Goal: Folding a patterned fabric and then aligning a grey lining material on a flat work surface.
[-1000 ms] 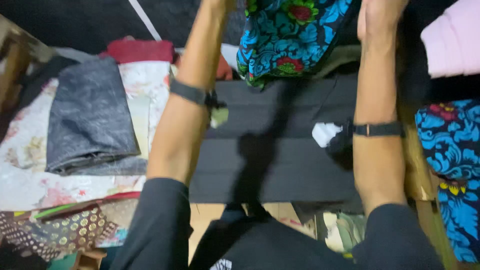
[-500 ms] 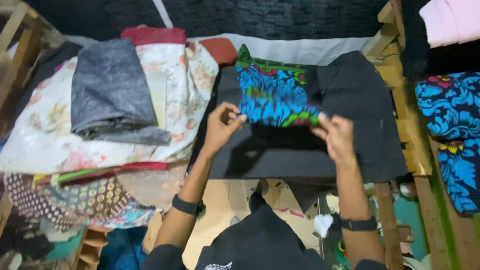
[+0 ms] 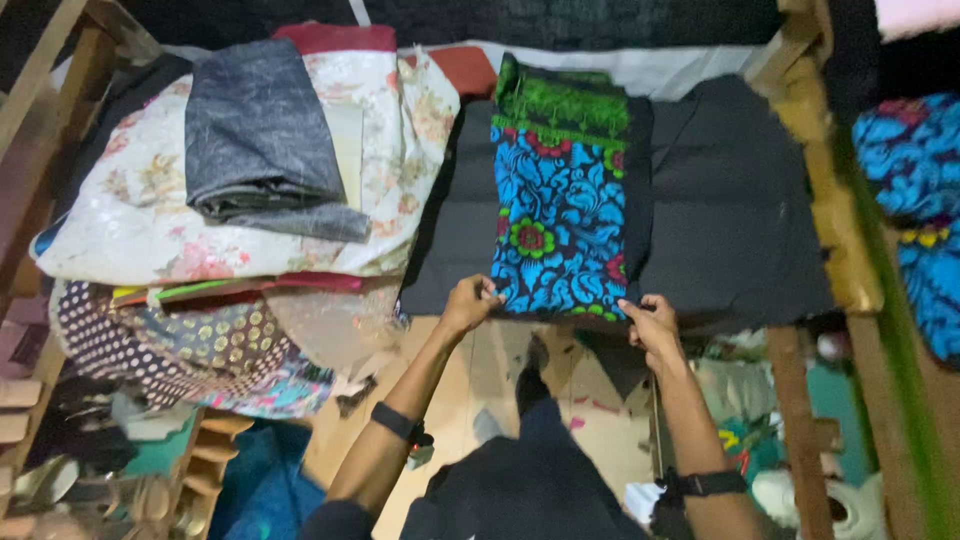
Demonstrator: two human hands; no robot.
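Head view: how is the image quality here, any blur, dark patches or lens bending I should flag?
Head view: dim, uneven light; the blue patterned cloth and floral sheet read clearly, while the black cloth under it loses all detail. Both hands, left hand and right hand, are fairly sharp at the cloth's near edge. The wooden post at right looks soft and bowed, suggesting wide-angle distortion; corners fall into shadow.
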